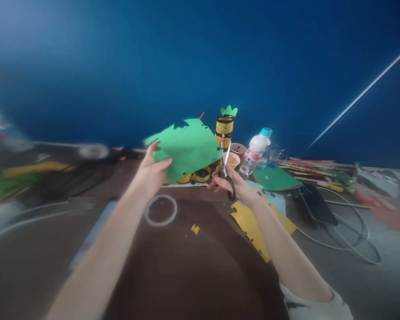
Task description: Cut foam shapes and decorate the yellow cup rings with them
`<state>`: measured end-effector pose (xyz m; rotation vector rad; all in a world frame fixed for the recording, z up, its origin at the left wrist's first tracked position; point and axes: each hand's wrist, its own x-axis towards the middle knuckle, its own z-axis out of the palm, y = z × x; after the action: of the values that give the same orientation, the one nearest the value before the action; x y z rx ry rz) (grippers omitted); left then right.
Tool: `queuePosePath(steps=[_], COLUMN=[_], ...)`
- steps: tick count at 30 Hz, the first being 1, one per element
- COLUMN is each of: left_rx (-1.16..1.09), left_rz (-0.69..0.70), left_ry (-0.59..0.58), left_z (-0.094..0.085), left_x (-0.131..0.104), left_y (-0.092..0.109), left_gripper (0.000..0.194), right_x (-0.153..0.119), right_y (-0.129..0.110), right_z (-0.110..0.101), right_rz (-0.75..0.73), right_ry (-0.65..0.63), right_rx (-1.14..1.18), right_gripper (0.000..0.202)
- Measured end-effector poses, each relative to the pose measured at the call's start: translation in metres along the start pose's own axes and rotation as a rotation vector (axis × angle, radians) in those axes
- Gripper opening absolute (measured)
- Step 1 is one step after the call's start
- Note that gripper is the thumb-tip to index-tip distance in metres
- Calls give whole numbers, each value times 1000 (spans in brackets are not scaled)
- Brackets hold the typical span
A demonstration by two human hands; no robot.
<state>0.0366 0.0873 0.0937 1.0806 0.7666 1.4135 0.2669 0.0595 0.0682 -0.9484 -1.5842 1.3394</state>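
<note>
step: seemingly cutting | left hand (151, 175) is gripping green sheet (190, 146), extending rightward from that grip | right hand (237, 183) is holding scissors (224, 166), apparently spread, beside sheet's edge | next cut: likely needing steady sheet

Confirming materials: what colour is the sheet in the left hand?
The sheet is bright green, best seen in the head view.

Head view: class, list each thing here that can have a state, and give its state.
Green sheet: held in left hand, edge jagged
Scissors: in right hand, blades apart
Bottle: capped
Yellow sheet: lying down, edge notched
Yellow scrap: loose
White ring: lying flat
</note>
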Motion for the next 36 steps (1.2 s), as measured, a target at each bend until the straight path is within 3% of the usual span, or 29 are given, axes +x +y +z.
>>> queuePosePath(steps=[4, 12, 36], left_rx=[-51, 11, 12], left_rz=[16, 5, -67], left_ry=[18, -17, 53], left_z=[0, 12, 20], left_x=[-1, -10, -17], left_y=[4, 6, 5], left_gripper=[57, 56, 67], right_x=[-2, -3, -6], right_y=[6, 7, 2], right_z=[15, 37, 42], right_rz=[3, -92, -132], right_ry=[-85, -40, 94], right_rx=[-16, 23, -84], right_gripper=[27, 20, 21])
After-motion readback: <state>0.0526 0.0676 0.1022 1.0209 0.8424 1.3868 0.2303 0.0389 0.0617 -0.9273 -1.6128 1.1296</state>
